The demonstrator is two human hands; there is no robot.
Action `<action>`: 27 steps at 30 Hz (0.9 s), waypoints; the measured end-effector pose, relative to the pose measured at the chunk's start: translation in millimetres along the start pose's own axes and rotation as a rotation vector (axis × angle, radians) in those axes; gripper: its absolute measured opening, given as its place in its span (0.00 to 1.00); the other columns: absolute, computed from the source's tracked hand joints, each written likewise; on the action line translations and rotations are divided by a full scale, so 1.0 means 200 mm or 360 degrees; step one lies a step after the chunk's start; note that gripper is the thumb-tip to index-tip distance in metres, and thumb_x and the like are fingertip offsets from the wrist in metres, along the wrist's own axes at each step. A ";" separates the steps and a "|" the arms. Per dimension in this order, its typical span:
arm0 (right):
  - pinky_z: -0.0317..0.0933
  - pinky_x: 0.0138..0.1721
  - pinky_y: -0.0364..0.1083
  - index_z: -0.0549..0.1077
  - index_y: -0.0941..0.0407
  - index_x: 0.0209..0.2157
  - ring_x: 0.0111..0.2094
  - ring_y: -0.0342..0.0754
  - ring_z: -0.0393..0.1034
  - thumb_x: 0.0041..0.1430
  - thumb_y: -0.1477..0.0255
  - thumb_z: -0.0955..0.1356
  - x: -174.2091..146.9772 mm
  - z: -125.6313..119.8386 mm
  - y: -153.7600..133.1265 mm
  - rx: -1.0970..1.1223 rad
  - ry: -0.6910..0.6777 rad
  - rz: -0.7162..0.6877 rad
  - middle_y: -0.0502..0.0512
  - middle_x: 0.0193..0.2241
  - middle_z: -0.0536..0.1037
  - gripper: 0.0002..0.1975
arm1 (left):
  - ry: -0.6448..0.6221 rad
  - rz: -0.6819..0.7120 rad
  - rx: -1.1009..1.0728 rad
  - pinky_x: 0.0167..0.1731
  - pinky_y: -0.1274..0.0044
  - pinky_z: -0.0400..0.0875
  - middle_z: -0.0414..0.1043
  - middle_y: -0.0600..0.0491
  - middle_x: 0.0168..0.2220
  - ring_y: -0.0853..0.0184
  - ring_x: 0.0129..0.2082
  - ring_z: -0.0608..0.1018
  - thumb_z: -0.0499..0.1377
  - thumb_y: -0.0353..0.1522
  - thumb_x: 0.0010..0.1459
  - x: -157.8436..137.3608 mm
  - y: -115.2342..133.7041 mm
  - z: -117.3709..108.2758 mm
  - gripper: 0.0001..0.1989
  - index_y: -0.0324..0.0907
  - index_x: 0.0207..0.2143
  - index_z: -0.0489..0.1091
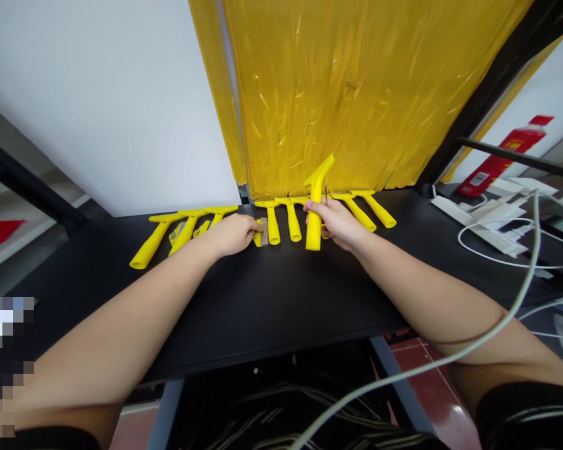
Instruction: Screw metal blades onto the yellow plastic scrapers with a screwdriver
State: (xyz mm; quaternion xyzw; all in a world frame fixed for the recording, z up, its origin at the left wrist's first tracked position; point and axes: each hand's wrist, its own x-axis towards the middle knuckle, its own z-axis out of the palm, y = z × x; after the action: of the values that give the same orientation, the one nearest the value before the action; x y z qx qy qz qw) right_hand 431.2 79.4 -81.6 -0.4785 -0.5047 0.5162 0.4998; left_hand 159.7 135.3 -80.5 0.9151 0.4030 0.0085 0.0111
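Observation:
My right hand (340,222) is closed around a yellow T-shaped scraper handle (314,219), held upright above the black table with its angled head on top. A thin dark rod (326,192) rises behind its fingers; what it belongs to is hidden. My left hand (232,235) pinches the edge of a small yellow piece with a metal blade (261,233) at the table. Right beside that piece lies another yellow handle (273,226). More yellow handles lie in a row on both sides, such as one at the left (149,247) and one at the far right (381,211).
The black table (272,306) backs onto a white panel (122,94) and a yellow film-wrapped panel (338,94). To the right are a red bottle (502,156), white power strips (478,222) and cables. One pale cable (426,365) crosses in front of my right forearm.

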 end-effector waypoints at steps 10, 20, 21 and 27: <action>0.40 0.17 0.41 0.70 0.54 0.34 0.17 0.39 0.52 0.64 0.61 0.74 -0.01 -0.02 -0.01 -0.0090 -0.0050 -0.0012 0.48 0.23 0.70 0.14 | -0.0233 0.0004 -0.0140 0.47 0.70 0.78 0.87 0.52 0.44 0.59 0.42 0.86 0.59 0.25 0.58 -0.19 0.11 -0.10 0.17 0.50 0.41 0.86; 0.60 0.29 0.45 0.72 0.55 0.36 0.29 0.45 0.66 0.62 0.58 0.74 -0.06 0.01 0.02 -0.0409 -0.0437 -0.0286 0.50 0.29 0.73 0.15 | -0.0206 0.0017 -0.0277 0.40 0.70 0.78 0.85 0.49 0.39 0.60 0.36 0.84 0.60 0.25 0.60 -0.32 0.39 -0.10 0.14 0.45 0.40 0.85; 0.59 0.30 0.45 0.72 0.55 0.35 0.29 0.44 0.65 0.62 0.58 0.74 -0.06 0.01 0.02 -0.0472 -0.0472 -0.0335 0.49 0.29 0.72 0.15 | -0.0166 0.0019 -0.0276 0.40 0.70 0.78 0.84 0.48 0.40 0.60 0.37 0.84 0.60 0.25 0.60 -0.32 0.40 -0.08 0.14 0.44 0.41 0.85; 0.55 0.30 0.45 0.72 0.55 0.34 0.28 0.43 0.60 0.63 0.60 0.74 -0.11 0.01 -0.01 -0.0843 -0.0632 -0.0547 0.47 0.28 0.68 0.15 | 0.0229 -0.0016 -0.0653 0.41 0.69 0.80 0.84 0.48 0.39 0.63 0.35 0.83 0.59 0.27 0.63 -0.28 0.41 -0.02 0.12 0.42 0.42 0.83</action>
State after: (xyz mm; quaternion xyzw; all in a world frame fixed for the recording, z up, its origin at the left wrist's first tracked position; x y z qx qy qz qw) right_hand 429.8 57.7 -79.8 -0.3900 -0.7809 0.3590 0.3305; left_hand 182.5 37.9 -75.0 0.8887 0.3972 0.1555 0.1683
